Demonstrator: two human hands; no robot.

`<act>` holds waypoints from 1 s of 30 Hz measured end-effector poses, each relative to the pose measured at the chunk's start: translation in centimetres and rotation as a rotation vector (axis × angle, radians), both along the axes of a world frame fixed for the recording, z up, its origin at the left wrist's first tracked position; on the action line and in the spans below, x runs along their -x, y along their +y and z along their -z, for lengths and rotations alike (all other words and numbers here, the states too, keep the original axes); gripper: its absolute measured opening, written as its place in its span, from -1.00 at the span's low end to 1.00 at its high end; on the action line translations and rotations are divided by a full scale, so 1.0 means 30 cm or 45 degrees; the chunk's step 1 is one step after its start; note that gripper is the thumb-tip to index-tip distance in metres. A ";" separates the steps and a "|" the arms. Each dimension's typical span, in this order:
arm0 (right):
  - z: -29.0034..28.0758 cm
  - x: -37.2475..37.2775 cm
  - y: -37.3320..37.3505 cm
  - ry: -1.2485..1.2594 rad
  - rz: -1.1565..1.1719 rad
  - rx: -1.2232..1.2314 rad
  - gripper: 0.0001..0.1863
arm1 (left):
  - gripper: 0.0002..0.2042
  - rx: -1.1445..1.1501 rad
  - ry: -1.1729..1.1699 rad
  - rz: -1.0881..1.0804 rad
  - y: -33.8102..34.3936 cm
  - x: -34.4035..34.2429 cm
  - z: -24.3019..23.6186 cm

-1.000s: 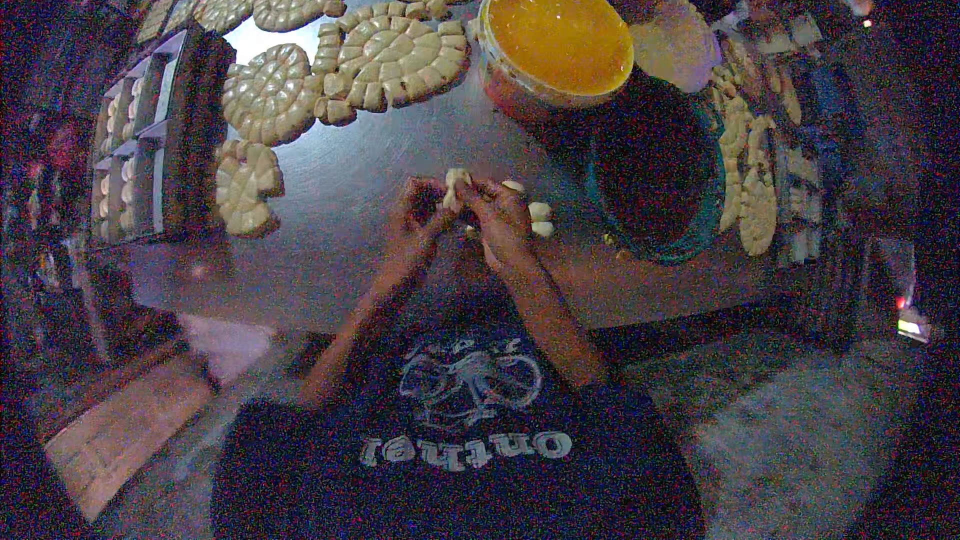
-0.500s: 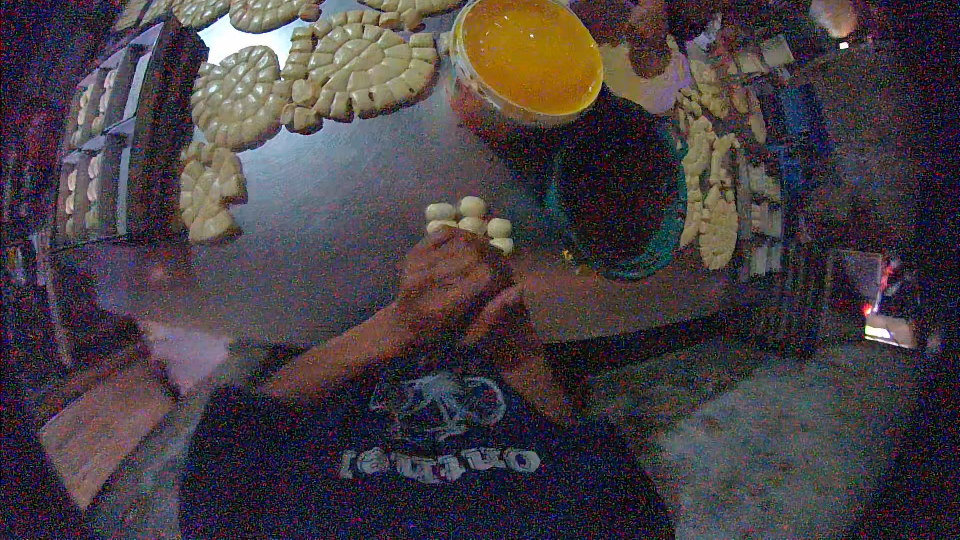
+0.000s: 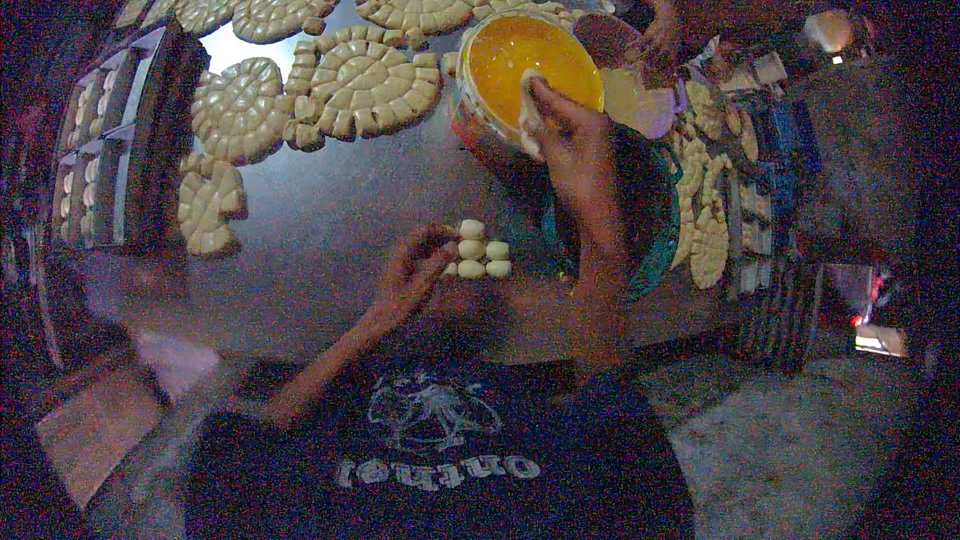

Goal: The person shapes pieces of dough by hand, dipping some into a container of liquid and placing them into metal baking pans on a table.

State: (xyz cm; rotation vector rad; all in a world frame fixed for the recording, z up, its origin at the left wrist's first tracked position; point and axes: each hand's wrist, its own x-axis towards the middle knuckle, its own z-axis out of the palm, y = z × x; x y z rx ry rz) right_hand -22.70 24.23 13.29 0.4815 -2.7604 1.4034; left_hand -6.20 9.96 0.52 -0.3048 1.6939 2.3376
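Small pale dough balls [image 3: 471,249] sit in a tight cluster on the table, several of them in short rows. At the cluster's left side is my left hand [image 3: 412,265], its fingers curled against a ball they partly hide. My right hand [image 3: 578,140] reaches over the near rim of a round tub [image 3: 480,125] that shows yellow-orange inside. Pinched in that hand is a soft white piece [image 3: 530,120], hanging over the rim; whether it is cloth or dough I cannot tell.
Scored rounds of dough [image 3: 370,80] cover the table's far side. Behind my right forearm stands a dark bucket with a green rim [image 3: 660,240]. A divided rack [image 3: 130,140] stands at left. Another person's hand [image 3: 660,40] is at a bowl, far right. More dough pieces [image 3: 710,240] lie right.
My hands, together over the dough balls before, have parted. The right has moved up and right to the tub and holds the white piece; the left has shifted left, uncovering more balls.
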 end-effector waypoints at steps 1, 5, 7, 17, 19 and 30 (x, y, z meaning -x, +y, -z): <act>0.004 0.048 0.020 0.136 -0.016 -0.175 -0.62 | -0.81 0.272 0.250 -0.118 -0.028 0.004 0.050; 0.018 0.125 0.013 0.338 -0.001 -0.737 -0.63 | -0.85 0.345 0.205 -0.206 -0.119 -0.030 0.114; 0.037 0.139 -0.010 0.279 0.044 -0.835 -0.64 | -0.85 0.381 0.128 -0.282 -0.148 -0.040 0.108; 0.124 0.154 -0.015 0.325 -0.157 -0.879 -0.72 | -0.83 0.343 0.077 -0.248 -0.152 -0.016 0.084; 0.126 0.173 -0.013 0.249 -0.209 -0.890 -0.74 | -0.83 0.407 0.158 -0.262 -0.144 -0.011 0.102; 0.005 0.229 0.048 -0.387 -0.422 -0.616 -0.74 | -0.83 0.293 0.124 -0.274 -0.149 -0.029 0.103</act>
